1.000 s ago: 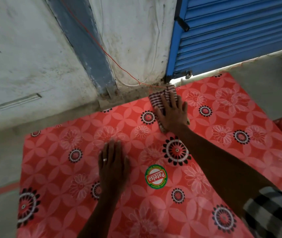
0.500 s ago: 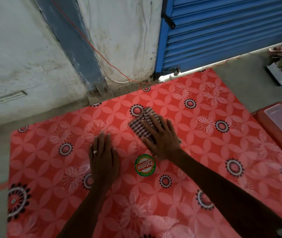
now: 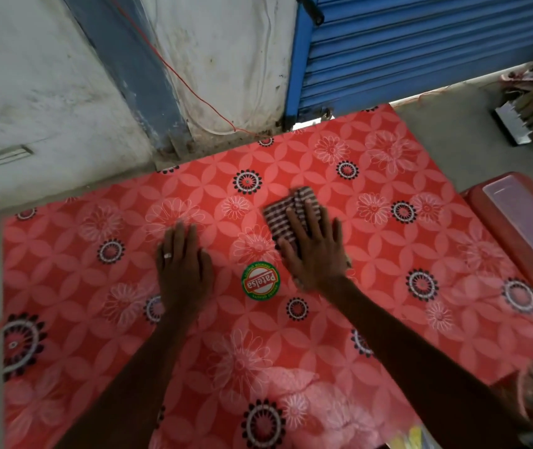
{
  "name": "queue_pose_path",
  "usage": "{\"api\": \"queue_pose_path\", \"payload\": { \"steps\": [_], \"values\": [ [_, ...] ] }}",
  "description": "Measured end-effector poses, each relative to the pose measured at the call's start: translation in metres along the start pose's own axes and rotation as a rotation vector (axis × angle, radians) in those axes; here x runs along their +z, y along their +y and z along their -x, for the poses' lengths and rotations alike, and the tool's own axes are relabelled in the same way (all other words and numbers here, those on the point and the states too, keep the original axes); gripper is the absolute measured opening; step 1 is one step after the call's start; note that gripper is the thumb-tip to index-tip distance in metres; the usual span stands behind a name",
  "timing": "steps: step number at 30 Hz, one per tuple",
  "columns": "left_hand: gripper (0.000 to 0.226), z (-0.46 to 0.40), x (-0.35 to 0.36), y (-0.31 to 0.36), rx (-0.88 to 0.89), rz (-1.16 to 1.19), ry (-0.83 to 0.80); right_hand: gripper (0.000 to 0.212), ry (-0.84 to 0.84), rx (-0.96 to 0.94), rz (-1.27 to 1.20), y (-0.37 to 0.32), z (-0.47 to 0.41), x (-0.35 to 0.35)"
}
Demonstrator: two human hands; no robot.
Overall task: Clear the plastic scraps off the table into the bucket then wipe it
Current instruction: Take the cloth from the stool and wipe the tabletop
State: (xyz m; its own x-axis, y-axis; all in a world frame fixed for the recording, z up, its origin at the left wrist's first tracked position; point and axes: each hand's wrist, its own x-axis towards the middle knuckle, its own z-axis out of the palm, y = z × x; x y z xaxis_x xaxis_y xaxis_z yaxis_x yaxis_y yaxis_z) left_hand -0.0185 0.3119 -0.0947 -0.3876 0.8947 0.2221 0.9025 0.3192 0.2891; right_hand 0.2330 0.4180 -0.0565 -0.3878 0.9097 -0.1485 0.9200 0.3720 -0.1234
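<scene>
fingers (image 3: 294,218): right hand (image 3: 318,254) flat, pressing checked cloth (image 3: 286,212); left hand (image 3: 182,268) flat on worktop (image 3: 388,254), holding nothing
risk: unpinched cloth may bunch or slip

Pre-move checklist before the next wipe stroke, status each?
1. Right hand flat on the checked cloth: ok.
2. Left hand flat on the table, bracing, off the cloth: ok.
3. Scraps on the visible tabletop: none seen, ok.
4. Round sticker between the hands, stuck or loose: cannot tell.
5. Red bin to the right, apart from the cloth: ok.
6. Near right corner of the table, blurred: cannot tell.
</scene>
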Motion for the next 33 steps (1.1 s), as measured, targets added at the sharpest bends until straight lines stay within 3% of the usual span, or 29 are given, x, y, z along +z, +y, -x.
{"api": "queue_pose_path", "payload": {
  "steps": [5,9,16,21,29,33],
  "values": [
    [0.056,0.001,-0.002,0.0,0.011,-0.005,0.012,0.07,-0.034,-0.155,-0.029,-0.049,0.046,0.019],
    [0.056,0.003,0.0,-0.001,0.015,-0.003,0.02,0.069,-0.036,-0.237,0.003,-0.026,0.06,0.018],
    [0.057,0.02,-0.005,0.007,-0.036,-0.025,-0.044,0.07,0.064,0.036,-0.025,0.058,0.076,0.01],
    [0.06,0.045,-0.007,0.014,-0.034,-0.058,-0.043,0.072,0.104,0.151,-0.032,0.042,0.093,0.019],
    [0.058,0.093,-0.012,0.034,-0.029,-0.039,-0.014,0.071,-0.031,-0.175,-0.061,-0.014,0.166,0.033],
    [0.059,0.117,-0.018,0.039,-0.018,-0.06,-0.049,0.069,-0.03,-0.354,-0.01,-0.004,0.193,0.039]
  ]
}}
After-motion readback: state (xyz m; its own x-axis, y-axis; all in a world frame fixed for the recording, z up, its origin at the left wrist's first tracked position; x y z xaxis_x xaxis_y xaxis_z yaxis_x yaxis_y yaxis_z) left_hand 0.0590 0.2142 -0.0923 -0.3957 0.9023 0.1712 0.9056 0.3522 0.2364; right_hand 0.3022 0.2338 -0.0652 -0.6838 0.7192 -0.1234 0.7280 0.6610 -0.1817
